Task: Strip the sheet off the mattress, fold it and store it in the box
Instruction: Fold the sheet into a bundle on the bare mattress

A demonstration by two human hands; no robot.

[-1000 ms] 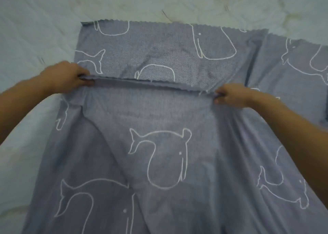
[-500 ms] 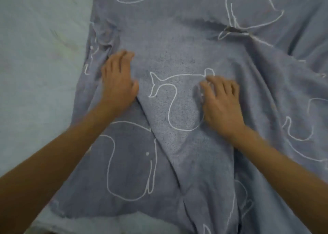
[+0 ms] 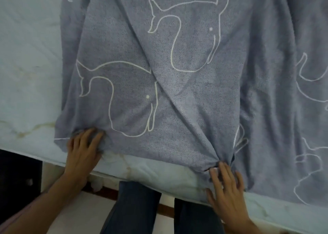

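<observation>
Your left hand (image 3: 82, 152) is down at the near hem of the sheet (image 3: 177, 95), fingers (image 3: 92, 136) curled narrow into a bunch of the grey cloth, thumb side tucked against the gathered edge. Beyond those fingers the fabric fans out flat, with a white outline whale (image 3: 120, 98) just past your fingertips. Your right hand (image 3: 226, 191) sits further along the same hem, fingers spread fairly wide and lying on the cloth, fingertips touching a tight knot of puckered fabric where several creases meet; whether any cloth is actually pinched there, you cannot tell from this angle. A long diagonal fold runs away from that pucker, up across the sheet, passing a second whale (image 3: 186, 34) well beyond your right fingers. The sheet lies spread over the bare mattress (image 3: 26, 74), whose pale, stained top shows to the outside of your left fingers and in a strip between your two hands. Below your wrists, your legs (image 3: 138, 207) stand against the bed's edge.
</observation>
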